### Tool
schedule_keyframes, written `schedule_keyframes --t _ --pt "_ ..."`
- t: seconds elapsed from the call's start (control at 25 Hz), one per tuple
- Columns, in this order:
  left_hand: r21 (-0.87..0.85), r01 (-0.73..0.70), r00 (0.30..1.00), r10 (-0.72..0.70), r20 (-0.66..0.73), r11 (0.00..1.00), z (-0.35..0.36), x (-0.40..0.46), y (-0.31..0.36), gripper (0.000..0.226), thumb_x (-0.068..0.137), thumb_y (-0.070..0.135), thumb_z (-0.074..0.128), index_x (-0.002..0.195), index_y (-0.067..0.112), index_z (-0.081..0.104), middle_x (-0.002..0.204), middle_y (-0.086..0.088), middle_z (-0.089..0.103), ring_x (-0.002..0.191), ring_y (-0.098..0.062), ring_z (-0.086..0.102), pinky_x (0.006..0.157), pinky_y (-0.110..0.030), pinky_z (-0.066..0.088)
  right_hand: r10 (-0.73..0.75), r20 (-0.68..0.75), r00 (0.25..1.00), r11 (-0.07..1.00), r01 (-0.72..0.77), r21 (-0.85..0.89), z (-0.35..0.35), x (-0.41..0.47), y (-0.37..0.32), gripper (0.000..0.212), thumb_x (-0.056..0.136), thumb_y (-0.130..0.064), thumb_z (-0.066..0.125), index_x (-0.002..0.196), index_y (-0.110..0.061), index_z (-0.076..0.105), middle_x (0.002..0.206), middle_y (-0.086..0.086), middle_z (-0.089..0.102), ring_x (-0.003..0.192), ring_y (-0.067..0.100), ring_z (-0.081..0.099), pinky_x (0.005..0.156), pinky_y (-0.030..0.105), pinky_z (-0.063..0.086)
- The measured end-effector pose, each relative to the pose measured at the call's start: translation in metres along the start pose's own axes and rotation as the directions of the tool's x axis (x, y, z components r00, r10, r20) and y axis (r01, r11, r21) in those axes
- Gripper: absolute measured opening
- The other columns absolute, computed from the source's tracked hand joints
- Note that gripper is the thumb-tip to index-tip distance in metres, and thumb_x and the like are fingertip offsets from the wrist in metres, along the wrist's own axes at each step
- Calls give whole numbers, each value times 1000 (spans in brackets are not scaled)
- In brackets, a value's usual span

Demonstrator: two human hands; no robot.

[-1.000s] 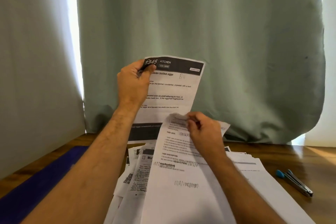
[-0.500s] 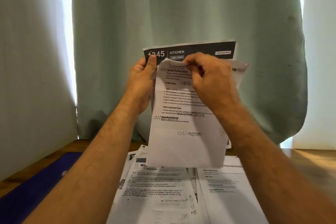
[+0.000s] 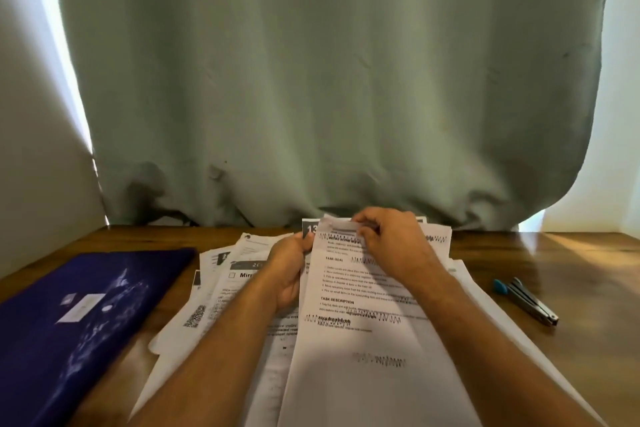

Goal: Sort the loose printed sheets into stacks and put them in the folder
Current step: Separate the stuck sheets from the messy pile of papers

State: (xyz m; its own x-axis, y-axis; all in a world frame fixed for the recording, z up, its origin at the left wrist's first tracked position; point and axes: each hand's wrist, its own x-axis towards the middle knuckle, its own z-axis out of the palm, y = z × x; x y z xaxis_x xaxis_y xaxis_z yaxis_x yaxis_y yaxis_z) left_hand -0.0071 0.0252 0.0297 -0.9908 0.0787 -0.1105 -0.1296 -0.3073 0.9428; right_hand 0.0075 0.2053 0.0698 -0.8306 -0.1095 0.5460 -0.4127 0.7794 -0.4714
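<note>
A small set of printed sheets (image 3: pixel 363 333) is held over the loose pile (image 3: pixel 239 291) on the wooden surface (image 3: pixel 571 263), its long axis running away from the person, top edge toward the curtain (image 3: pixel 329 80). The top sheet, with the headings "TASK GOAL" and "TASK DESCRIPTION", lies over a sheet with a dark header band (image 3: pixel 309 228), of which only a corner is seen at the upper left.

The left hand (image 3: pixel 291 270) is closed on the left edge of the set, thumb on the printed face and fingers hidden beneath. The right hand (image 3: pixel 391 246) is pinched at the top edge of the uppermost sheet, fingertips curled over the margin; how many sheets are caught in that pinch cannot be told.

The coming move is judged to turn on where the folder (image 3: pixel 79 315) lies: the dark blue folder is at the left of the surface, closed and flat, well apart from the held sheets and on the left hand's side, with the fanned pile between. Its long axis runs roughly parallel to that of the held sheets, so little turning would be called for. The left hand is the nearer to it. Sorting is judged to be unfinished, since many sheets lie fanned and unstacked. A blue-tipped metal tool (image 3: pixel 526 300), perhaps a stapler, lies at the right, untouched, beyond the right forearm.
</note>
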Motion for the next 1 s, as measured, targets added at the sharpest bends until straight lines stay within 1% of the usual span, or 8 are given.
schedule_keyframes --t 0.08,0.16,0.28,0.48,0.6,0.72,0.84,1.0 --pt "24 73 997 -72 -25 997 -7 9 -23 27 107 26 40 123 14 59 103 -17 77 91 -36 76 69 -44 63 79 68 995 997 -80 11 24 -8 21 17 97 -26 57 108 -32 68 94 -12 69 81 4 63 71 22 52" --pt "90 90 995 -85 -53 992 -9 18 -34 26 107 26 40 125 19 57 101 -13 78 92 -34 76 80 -47 63 117 120 986 993 -120 16 40 -9 32 17 98 -28 55 107 -35 67 92 -16 66 80 2 61 68 17 49" --pt "131 80 992 -66 -105 988 -4 19 -39 29 107 34 41 118 19 64 96 -13 78 89 -34 76 94 -53 57 143 150 978 989 -149 26 50 -10 38 19 98 -28 54 111 -35 66 95 -14 67 82 4 61 71 20 52" --pt "71 58 997 -54 -60 996 -3 14 -40 51 102 56 41 113 17 72 104 -16 77 93 -38 75 86 -48 60 125 126 984 991 -131 42 55 -5 36 21 99 -33 54 115 -32 68 99 -12 68 82 5 64 71 18 54" --pt "106 16 998 -9 -61 994 -3 13 -40 53 100 56 44 117 13 70 106 -19 76 99 -42 72 98 -58 53 99 142 985 993 -108 55 58 3 29 21 99 -33 53 114 -32 68 99 -11 70 82 4 64 73 20 54" --pt "104 -11 998 17 -65 995 -2 10 -39 59 100 62 39 113 15 74 105 -19 76 99 -41 73 97 -59 53 125 162 979 988 -137 67 63 6 28 23 100 -32 51 117 -34 67 98 -12 70 82 4 65 71 18 54" --pt "203 -42 993 64 -103 978 -3 11 -41 42 103 51 44 110 20 71 97 -13 78 90 -35 76 92 -58 56 122 186 975 988 -136 67 67 3 29 25 101 -31 50 118 -38 66 90 -18 67 77 3 65 63 14 51" --pt "240 -78 990 104 -95 968 -3 13 -44 28 107 31 42 118 21 66 95 -6 79 87 -27 77 90 -53 59 86 218 972 996 -83 -24 68 4 30 30 100 -26 50 124 -39 63 80 -22 58 69 4 61 55 11 46"
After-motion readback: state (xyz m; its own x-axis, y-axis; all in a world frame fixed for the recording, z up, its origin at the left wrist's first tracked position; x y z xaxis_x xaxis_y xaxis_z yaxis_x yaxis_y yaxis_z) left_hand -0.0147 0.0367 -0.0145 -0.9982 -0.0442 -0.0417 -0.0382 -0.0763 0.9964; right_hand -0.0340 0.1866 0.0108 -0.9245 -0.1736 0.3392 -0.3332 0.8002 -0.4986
